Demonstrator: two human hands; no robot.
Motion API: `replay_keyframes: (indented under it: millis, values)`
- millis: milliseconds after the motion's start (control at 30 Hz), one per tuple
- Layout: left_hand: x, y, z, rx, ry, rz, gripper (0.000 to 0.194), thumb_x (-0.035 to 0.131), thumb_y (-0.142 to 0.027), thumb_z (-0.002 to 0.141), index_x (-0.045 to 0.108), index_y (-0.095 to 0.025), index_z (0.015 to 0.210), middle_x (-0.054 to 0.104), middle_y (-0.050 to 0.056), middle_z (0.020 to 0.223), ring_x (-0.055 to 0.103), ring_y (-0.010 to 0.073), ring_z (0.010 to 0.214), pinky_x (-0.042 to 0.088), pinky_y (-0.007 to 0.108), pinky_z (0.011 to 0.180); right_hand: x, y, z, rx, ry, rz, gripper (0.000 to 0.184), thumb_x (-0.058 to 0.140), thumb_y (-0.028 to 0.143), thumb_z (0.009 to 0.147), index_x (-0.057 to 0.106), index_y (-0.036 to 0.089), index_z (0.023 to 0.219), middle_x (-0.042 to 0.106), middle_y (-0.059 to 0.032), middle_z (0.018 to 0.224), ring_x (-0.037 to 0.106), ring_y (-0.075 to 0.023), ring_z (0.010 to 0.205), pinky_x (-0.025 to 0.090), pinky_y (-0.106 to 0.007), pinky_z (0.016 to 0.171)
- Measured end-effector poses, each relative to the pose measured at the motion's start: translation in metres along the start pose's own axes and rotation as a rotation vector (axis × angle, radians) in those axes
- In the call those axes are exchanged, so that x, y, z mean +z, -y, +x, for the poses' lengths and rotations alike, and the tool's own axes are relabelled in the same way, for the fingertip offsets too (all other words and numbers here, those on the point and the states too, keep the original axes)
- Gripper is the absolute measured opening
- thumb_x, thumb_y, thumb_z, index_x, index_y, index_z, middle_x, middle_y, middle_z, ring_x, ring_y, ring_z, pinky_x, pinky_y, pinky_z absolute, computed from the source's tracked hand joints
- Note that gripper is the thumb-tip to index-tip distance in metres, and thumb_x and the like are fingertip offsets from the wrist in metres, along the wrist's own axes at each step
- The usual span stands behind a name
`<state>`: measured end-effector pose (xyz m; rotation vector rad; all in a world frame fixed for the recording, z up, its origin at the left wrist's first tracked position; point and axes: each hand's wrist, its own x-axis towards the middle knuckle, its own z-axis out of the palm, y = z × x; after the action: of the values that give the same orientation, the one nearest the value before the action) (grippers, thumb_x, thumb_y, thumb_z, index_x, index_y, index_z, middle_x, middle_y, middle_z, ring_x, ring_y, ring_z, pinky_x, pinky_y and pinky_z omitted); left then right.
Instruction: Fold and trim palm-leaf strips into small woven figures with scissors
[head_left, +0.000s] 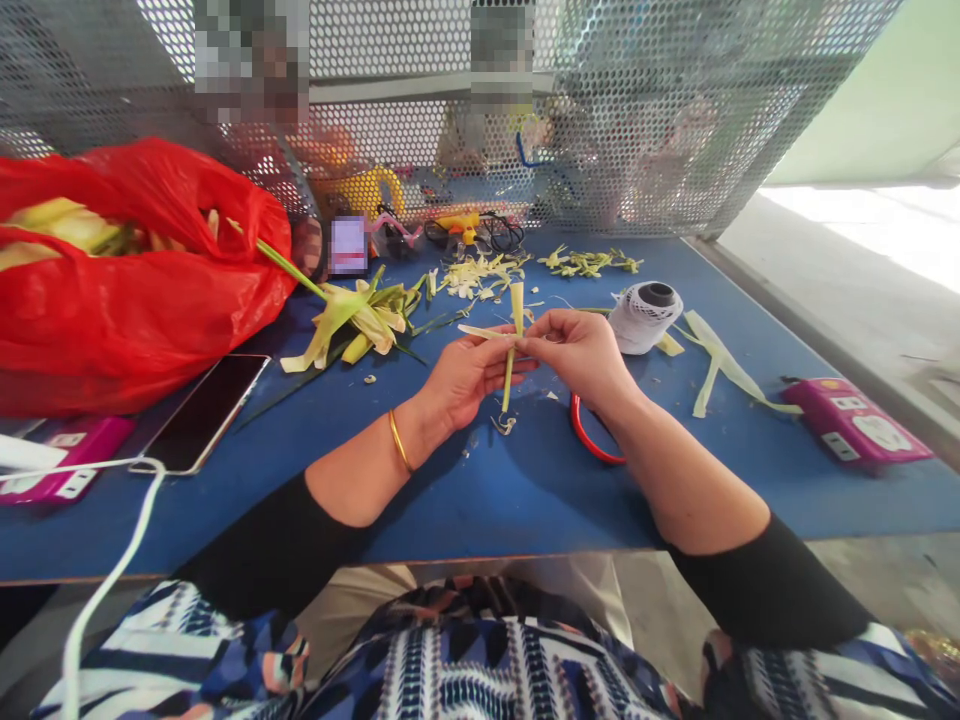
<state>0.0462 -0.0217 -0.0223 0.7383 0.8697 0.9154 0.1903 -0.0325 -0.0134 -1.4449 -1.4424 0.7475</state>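
Nearest me on the blue counter, the red loop lies just under my right wrist, and a curled scrap sits by the lower end of the green stem. That stem is held upright between my hands, with a pale strip at its top. My left hand pinches it at the middle between thumb and fingers, its other fingers loosely curled behind; my right hand has thumb and forefinger pressed together at the same spot, though I cannot tell exactly what is between those tips. A light, even pinch right at the crossing should do best, I judge: squeezing hard could bruise or split the soft fibre, while a slack left grip would let the pieces twist. The thread spool stands just beyond my right hand; farther off lie the husk pile and small clippings.
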Motion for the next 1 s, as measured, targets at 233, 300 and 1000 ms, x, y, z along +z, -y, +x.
replay_keyframes:
  millis: [233,300,1000]
  values:
    - [0.002,-0.005,-0.001,-0.013,-0.047,-0.059,0.014,0.063,-0.009,0.086,0.069,-0.011,0.099,0.074,0.004,0.073,0.069,0.0126,0.063,0.055,0.024,0.067,-0.001,0.000,-0.006,-0.268,-0.050,-0.365,0.010,0.064,0.025,0.079,0.070,0.020,0.085,0.056,0.0045,0.058,0.043,-0.0102,0.053,0.029,-0.026,0.054]
    - [0.002,-0.007,-0.001,-0.001,-0.072,-0.084,0.009,0.062,-0.010,0.087,0.068,-0.013,0.094,0.072,0.003,0.070,0.067,0.0111,0.061,0.053,0.023,0.065,-0.001,-0.001,-0.008,-0.479,0.065,-0.510,0.019,0.056,0.019,0.084,0.070,0.021,0.095,0.067,0.0007,0.072,0.052,-0.0115,0.060,0.031,-0.025,0.057]
    - [-0.003,0.000,0.006,0.040,-0.084,-0.062,0.011,0.071,-0.009,0.074,0.067,-0.015,0.082,0.065,-0.003,0.063,0.058,0.0077,0.056,0.047,0.020,0.060,0.003,-0.002,-0.011,-0.860,0.254,-1.011,0.028,0.042,0.016,0.098,0.070,0.018,0.097,0.067,-0.0059,0.084,0.051,-0.0147,0.066,0.024,-0.031,0.057]
